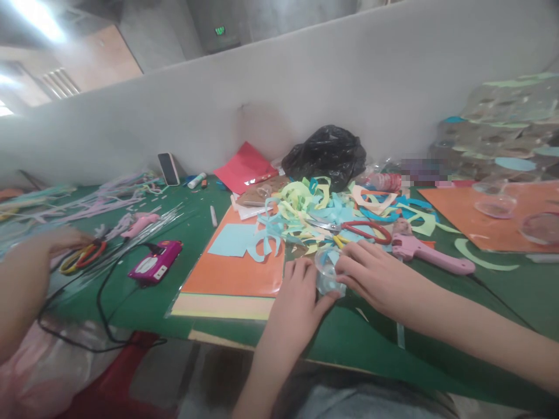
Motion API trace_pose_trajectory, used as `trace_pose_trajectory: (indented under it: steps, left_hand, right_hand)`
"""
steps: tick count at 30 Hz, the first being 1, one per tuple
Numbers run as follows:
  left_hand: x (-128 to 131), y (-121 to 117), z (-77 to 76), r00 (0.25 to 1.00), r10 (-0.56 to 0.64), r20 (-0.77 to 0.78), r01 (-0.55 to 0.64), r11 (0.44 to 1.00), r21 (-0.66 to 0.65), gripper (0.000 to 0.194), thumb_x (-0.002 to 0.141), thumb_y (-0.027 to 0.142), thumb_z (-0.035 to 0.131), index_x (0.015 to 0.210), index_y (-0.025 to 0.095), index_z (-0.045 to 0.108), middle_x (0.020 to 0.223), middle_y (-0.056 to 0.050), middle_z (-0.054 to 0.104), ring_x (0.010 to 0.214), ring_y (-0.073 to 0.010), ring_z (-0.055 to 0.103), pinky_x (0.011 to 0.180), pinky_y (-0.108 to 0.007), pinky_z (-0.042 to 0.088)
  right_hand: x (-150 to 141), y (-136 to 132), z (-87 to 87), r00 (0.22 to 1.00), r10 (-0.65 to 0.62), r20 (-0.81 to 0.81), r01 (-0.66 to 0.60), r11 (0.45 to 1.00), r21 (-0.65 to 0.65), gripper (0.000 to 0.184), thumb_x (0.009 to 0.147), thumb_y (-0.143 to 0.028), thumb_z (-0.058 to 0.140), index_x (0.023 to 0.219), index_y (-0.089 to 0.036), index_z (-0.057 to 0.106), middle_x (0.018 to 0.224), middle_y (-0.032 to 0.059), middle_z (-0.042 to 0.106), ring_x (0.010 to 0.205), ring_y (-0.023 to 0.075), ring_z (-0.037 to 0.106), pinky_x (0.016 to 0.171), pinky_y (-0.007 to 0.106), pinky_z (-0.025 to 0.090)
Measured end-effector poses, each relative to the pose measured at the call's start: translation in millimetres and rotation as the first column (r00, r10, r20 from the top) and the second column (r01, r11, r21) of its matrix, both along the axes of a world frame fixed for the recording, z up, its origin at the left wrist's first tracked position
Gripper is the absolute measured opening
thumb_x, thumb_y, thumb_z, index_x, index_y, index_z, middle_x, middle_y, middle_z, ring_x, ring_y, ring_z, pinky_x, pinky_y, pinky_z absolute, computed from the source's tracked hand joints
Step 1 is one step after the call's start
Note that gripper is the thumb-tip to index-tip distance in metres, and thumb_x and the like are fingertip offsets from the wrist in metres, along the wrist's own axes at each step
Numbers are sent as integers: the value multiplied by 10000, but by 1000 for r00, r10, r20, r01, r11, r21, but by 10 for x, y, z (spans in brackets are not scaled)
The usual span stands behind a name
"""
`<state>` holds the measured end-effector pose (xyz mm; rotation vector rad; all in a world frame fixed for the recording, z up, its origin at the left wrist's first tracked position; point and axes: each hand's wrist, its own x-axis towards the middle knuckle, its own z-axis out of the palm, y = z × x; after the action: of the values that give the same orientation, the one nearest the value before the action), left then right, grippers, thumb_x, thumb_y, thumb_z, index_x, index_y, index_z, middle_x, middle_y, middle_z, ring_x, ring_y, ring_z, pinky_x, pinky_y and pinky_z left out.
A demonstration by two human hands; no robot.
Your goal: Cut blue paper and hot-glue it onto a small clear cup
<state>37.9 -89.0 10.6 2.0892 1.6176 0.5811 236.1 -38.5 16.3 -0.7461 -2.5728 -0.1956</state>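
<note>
Both my hands meet near the front edge of a green table (144, 302). My left hand (297, 297) and my right hand (371, 273) pinch a small clear plastic piece (326, 272) between them, fingers closed on it from either side. Just beyond the hands lies a heap of cut paper strips (305, 215) in blue, yellow and green, with red-handled scissors (362, 230) on it. A pink glue gun (430, 253) lies right of the scissors.
Orange paper sheets (236, 273) lie left of my hands and at the right (484, 221). A magenta device (155, 265) with a black cable, a phone (168, 169), a black bag (325, 154) and another person's arm (26, 273) at far left are in view.
</note>
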Motion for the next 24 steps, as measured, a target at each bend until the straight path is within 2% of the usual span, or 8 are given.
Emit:
trace_pose_trajectory:
  steps: [3,12,16,24]
  left_hand:
    - [5,-1,-1,1000,0,-1,0,1000,8,404,958,437,602,1292,210,581,1243,-86,575,1241,-280,471,1067,-460,433]
    - [2,-3,-29,1000,-6,-25,7,1000,22,316,963,415,599,1192,196,602,1191,-83,571,1212,-284,487,1034,-461,450]
    - [-2,8,-45,999,1,-43,0,1000,26,299,957,414,609,1151,186,603,1197,-90,566,1209,-289,492,1032,-468,451]
    - [4,11,-5,999,0,-33,0,1000,-6,295,966,383,601,1194,196,595,1238,-91,557,1244,-289,467,1064,-476,430]
  right_hand:
    - [-12,-1,-4,1000,-15,21,15,999,37,240,1065,-237,386,893,-173,541,886,66,543,786,216,491,708,329,393]
    - [-40,-39,-1,998,-65,18,61,987,150,193,1036,-226,457,865,-175,529,856,62,531,748,212,457,694,316,352]
    - [-49,-48,-18,996,-89,30,83,982,167,176,1022,-218,482,856,-182,527,837,52,519,736,210,453,683,313,327]
    - [-59,-78,-7,988,-130,83,117,982,147,130,977,-146,513,857,-188,540,846,55,539,749,223,485,673,322,326]
